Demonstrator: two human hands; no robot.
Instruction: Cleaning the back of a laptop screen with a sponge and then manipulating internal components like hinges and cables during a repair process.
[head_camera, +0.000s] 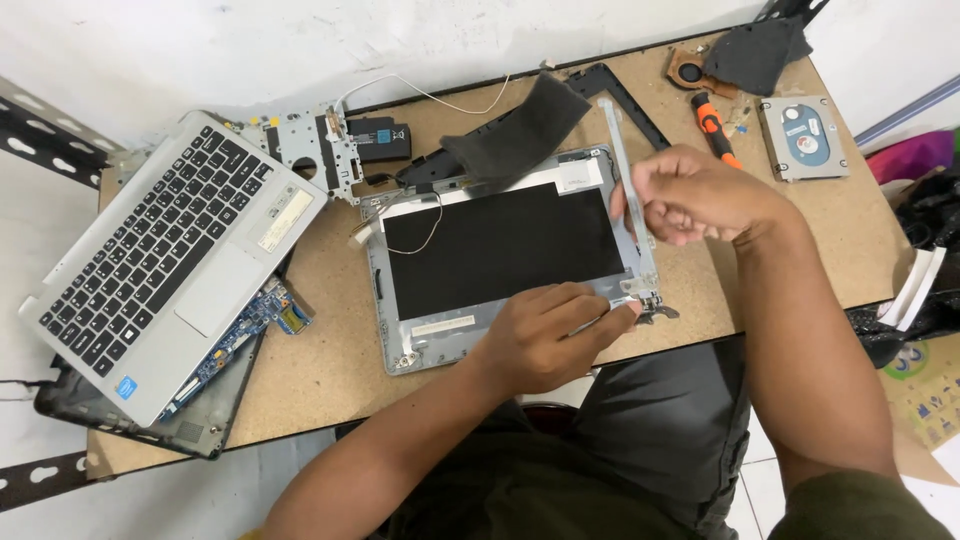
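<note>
Carefully, both hands — left hand (545, 335), right hand (690, 195) — pinch the thin, bendable hinge rail (628, 205) beside the fragile screen panel (500, 245) on the bench (330, 350).

One view only, from the camera on my head; it looks steeply down over my forearms at the desk (330, 360), close, at arm's length; the desk's far edge meets the white wall (200, 50) at top; my lap fills the bottom.
</note>
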